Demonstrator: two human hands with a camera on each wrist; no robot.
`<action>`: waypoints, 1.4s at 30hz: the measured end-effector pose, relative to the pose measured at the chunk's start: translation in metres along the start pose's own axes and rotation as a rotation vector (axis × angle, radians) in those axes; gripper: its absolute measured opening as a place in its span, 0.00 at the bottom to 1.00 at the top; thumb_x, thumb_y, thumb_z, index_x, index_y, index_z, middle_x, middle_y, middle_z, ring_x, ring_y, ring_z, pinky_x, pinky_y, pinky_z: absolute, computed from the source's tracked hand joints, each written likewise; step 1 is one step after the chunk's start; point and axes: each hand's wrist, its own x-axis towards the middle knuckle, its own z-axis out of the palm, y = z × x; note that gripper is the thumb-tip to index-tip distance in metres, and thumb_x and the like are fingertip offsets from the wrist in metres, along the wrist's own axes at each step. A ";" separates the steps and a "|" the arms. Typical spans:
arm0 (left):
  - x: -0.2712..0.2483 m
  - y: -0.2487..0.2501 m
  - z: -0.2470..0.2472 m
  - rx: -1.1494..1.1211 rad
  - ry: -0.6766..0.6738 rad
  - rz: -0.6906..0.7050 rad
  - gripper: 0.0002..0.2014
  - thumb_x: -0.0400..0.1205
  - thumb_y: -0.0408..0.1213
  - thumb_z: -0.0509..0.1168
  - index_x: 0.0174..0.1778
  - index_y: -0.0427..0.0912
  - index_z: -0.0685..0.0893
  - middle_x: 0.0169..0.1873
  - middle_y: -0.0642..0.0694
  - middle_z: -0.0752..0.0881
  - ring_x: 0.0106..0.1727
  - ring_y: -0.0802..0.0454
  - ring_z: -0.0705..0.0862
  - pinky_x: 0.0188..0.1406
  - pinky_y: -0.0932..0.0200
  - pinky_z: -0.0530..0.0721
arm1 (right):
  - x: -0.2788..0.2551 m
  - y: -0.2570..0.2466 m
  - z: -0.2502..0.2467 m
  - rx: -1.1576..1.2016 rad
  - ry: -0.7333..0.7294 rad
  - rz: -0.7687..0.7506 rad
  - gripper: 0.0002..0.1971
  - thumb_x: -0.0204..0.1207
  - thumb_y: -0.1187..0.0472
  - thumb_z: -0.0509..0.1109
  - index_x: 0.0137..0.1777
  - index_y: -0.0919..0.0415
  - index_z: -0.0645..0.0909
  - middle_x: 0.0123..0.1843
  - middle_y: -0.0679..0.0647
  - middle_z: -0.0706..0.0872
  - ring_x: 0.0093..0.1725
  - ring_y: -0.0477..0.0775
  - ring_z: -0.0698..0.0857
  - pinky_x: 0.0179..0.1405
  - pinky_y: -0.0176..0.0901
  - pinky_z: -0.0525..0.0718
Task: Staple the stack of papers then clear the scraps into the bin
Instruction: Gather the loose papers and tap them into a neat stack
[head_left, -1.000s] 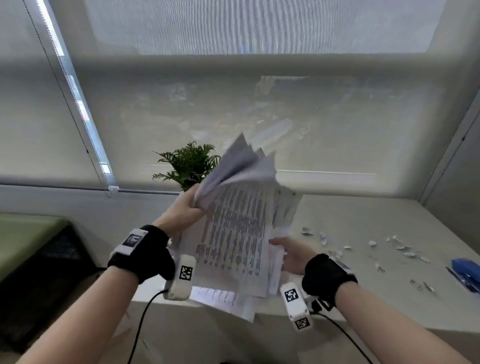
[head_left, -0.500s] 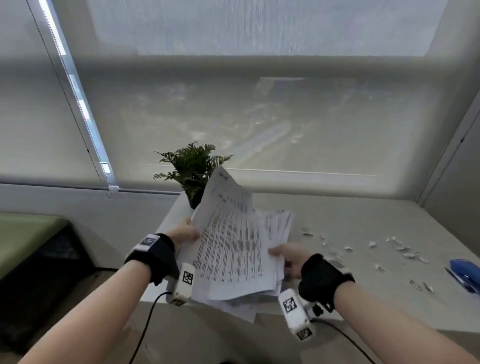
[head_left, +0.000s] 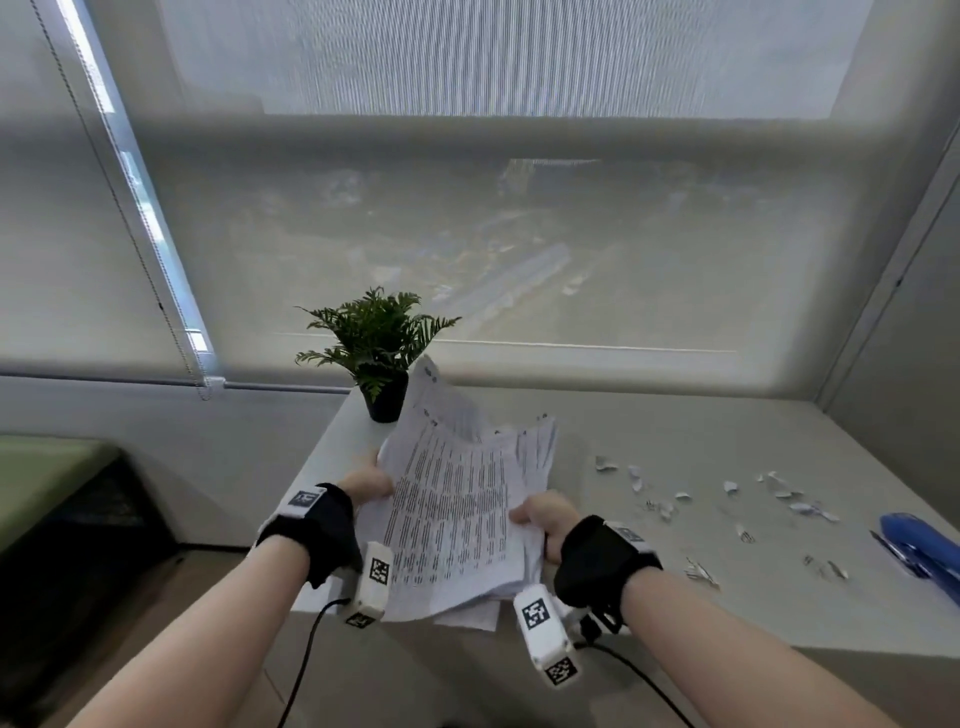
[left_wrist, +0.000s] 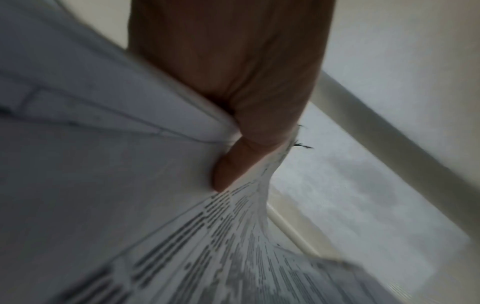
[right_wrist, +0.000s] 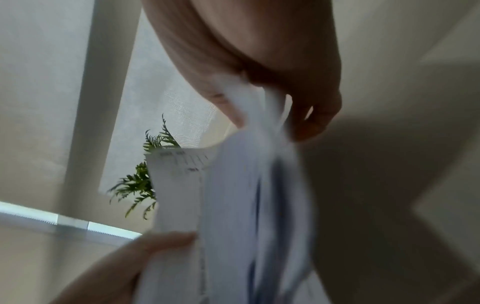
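A loose stack of printed papers (head_left: 457, 514) is held between both hands over the near left corner of the white table (head_left: 675, 431). My left hand (head_left: 371, 480) grips the stack's left edge, thumb curled over the sheets (left_wrist: 233, 168). My right hand (head_left: 543, 519) pinches the right edge (right_wrist: 259, 115). The sheets fan unevenly at the far end. Small white paper scraps (head_left: 727, 499) lie scattered across the table to the right. A blue stapler (head_left: 919, 551) sits at the table's right edge. No bin is in view.
A small potted fern (head_left: 379, 353) stands at the table's far left corner, just behind the papers. A window with a drawn blind (head_left: 467, 208) runs behind the table. A dark cabinet with a green top (head_left: 57, 499) stands to the left.
Both hands have lowered the papers from in front of the plant toward the table; the flared top sheets have settled flatter.
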 end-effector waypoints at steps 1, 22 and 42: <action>-0.009 0.004 -0.002 -0.071 -0.007 0.050 0.29 0.77 0.22 0.65 0.75 0.35 0.68 0.66 0.29 0.80 0.67 0.30 0.80 0.67 0.38 0.80 | 0.005 0.002 -0.007 0.020 -0.008 -0.009 0.16 0.75 0.76 0.65 0.63 0.77 0.75 0.64 0.70 0.81 0.64 0.70 0.81 0.70 0.67 0.76; -0.036 0.047 -0.015 -0.237 -0.009 0.476 0.15 0.79 0.36 0.69 0.62 0.47 0.83 0.57 0.47 0.88 0.60 0.58 0.85 0.60 0.68 0.83 | -0.054 -0.065 -0.066 0.198 -0.126 -0.564 0.23 0.65 0.78 0.73 0.63 0.75 0.80 0.63 0.69 0.85 0.62 0.67 0.85 0.67 0.66 0.80; -0.045 0.071 -0.007 -0.390 0.342 0.521 0.37 0.60 0.59 0.71 0.62 0.43 0.76 0.48 0.51 0.83 0.53 0.46 0.83 0.50 0.54 0.79 | -0.081 -0.104 -0.047 0.308 -0.103 -0.666 0.22 0.73 0.72 0.70 0.68 0.74 0.76 0.65 0.72 0.83 0.59 0.67 0.84 0.68 0.64 0.80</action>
